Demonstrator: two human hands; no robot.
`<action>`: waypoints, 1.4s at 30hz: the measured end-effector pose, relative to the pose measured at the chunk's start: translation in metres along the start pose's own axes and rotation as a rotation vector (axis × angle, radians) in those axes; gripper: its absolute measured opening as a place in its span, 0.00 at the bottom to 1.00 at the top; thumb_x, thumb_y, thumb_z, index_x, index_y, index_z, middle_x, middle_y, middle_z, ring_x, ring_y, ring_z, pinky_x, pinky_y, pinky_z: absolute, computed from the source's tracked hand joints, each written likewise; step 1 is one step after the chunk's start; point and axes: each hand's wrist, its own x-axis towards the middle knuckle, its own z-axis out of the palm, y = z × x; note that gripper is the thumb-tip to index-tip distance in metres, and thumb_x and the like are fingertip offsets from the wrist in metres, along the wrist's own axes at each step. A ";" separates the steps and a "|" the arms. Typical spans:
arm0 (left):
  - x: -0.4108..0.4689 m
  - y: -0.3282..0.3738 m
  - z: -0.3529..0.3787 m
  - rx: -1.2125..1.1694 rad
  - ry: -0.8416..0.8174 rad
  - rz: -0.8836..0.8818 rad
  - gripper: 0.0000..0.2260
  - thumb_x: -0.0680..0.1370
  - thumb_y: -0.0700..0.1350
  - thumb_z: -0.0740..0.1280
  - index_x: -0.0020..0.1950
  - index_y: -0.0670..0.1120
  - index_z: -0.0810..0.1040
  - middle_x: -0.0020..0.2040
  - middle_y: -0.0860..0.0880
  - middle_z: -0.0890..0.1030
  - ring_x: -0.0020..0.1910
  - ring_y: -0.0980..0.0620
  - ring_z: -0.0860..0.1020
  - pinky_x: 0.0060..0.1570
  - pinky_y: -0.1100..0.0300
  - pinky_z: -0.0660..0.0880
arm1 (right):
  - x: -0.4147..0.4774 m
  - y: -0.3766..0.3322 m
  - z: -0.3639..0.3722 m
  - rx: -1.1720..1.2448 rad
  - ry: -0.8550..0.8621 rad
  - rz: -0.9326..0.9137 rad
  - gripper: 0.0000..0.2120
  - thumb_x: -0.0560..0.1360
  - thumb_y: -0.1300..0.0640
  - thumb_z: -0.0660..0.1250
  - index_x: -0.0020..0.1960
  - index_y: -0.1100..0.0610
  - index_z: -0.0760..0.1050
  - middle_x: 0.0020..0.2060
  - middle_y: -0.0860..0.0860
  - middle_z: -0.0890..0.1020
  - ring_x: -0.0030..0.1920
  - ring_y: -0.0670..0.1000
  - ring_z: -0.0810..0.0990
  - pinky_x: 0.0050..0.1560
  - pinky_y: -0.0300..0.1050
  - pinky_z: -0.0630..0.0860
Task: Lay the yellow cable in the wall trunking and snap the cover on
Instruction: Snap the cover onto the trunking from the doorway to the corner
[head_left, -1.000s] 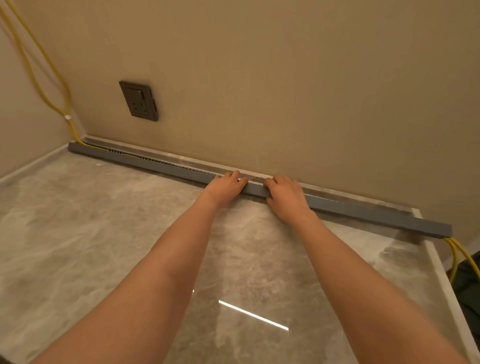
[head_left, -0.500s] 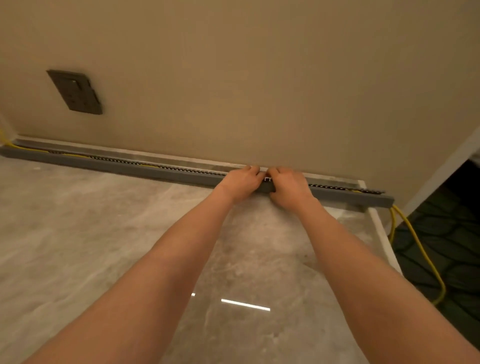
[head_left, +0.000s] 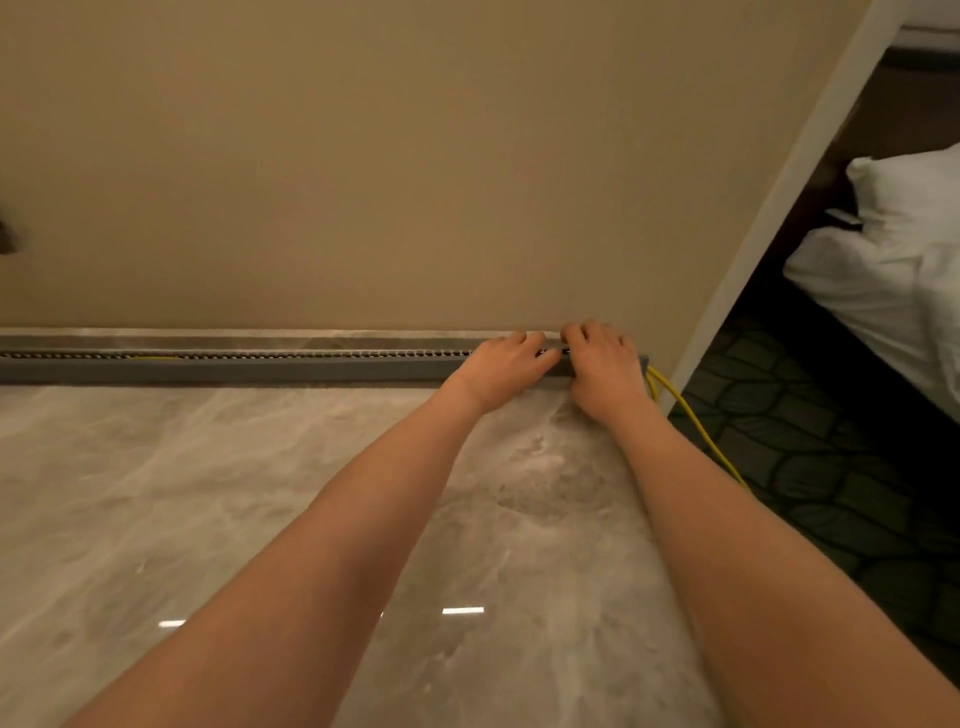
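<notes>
A long grey trunking (head_left: 260, 366) runs along the foot of the beige wall, and its slotted top shows open to the left of my hands. My left hand (head_left: 506, 364) and my right hand (head_left: 602, 369) sit side by side at its right end, fingers curled over the top edge. The yellow cable (head_left: 691, 415) comes out of the trunking's right end and trails over the dark carpet. A short yellow stretch shows inside the slots far to the left. No separate cover is visible.
Glossy marble floor (head_left: 208, 493) lies in front of the trunking. A white wall corner trim (head_left: 779, 197) stands just right of my hands, with dark patterned carpet (head_left: 810, 441) and a bed with white linen (head_left: 893, 260) beyond. A dark socket plate (head_left: 6, 236) shows at the left edge.
Both hands have slid right along the trunking, from its middle to its right end, and moved closer together. The view has swung right, so the socket has nearly left the frame.
</notes>
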 end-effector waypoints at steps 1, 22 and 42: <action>0.005 0.006 -0.009 -0.032 -0.027 -0.004 0.21 0.57 0.38 0.79 0.49 0.43 0.82 0.41 0.43 0.82 0.36 0.45 0.82 0.25 0.59 0.76 | -0.002 0.005 -0.001 -0.006 0.001 0.022 0.21 0.72 0.66 0.62 0.64 0.59 0.66 0.61 0.58 0.72 0.63 0.61 0.71 0.60 0.54 0.68; 0.045 -0.010 -0.011 -0.489 -0.184 -0.209 0.16 0.74 0.39 0.68 0.61 0.42 0.76 0.61 0.44 0.76 0.57 0.43 0.76 0.54 0.53 0.73 | -0.008 0.062 0.008 0.638 0.069 0.287 0.19 0.74 0.63 0.67 0.65 0.61 0.72 0.62 0.58 0.76 0.61 0.58 0.74 0.61 0.49 0.70; 0.079 0.014 -0.005 -0.474 -0.273 -0.156 0.16 0.79 0.45 0.62 0.65 0.39 0.71 0.60 0.39 0.73 0.59 0.40 0.74 0.56 0.51 0.71 | 0.019 0.079 0.011 0.860 -0.192 0.302 0.14 0.71 0.66 0.71 0.55 0.64 0.73 0.44 0.56 0.75 0.48 0.56 0.74 0.43 0.42 0.66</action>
